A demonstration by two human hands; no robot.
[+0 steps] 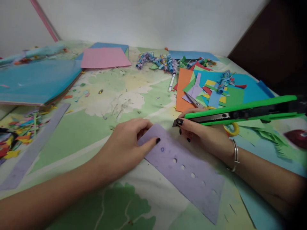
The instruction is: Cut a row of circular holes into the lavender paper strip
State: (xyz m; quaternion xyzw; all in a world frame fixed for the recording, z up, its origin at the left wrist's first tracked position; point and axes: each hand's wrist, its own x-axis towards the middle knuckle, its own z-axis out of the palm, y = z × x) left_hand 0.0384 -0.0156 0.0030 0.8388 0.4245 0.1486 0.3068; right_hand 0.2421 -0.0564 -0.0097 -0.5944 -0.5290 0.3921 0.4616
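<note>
A lilac strip of paper [187, 188] lies slanted in front of me, with a row of several small round holes and one drawn circle near its upper end. My left hand [134, 140] grips that upper end, thumb on top and fingers curled underneath. In my right hand [203, 134] is a green box cutter [240, 110], held close to its short blade. The blade tip points left, just above and to the right of the paper, apart from it. The fingers of my right hand partly hide the cutter's front end.
Scissors [195, 101] lie on coloured paper pieces beyond my right hand, near a white marker [171, 82]. Stacked coloured sheets [35, 80] and a long lilac strip [35, 147] are on the left. Rolled paper pieces [170, 64] and a pink sheet [105, 57] sit at the back.
</note>
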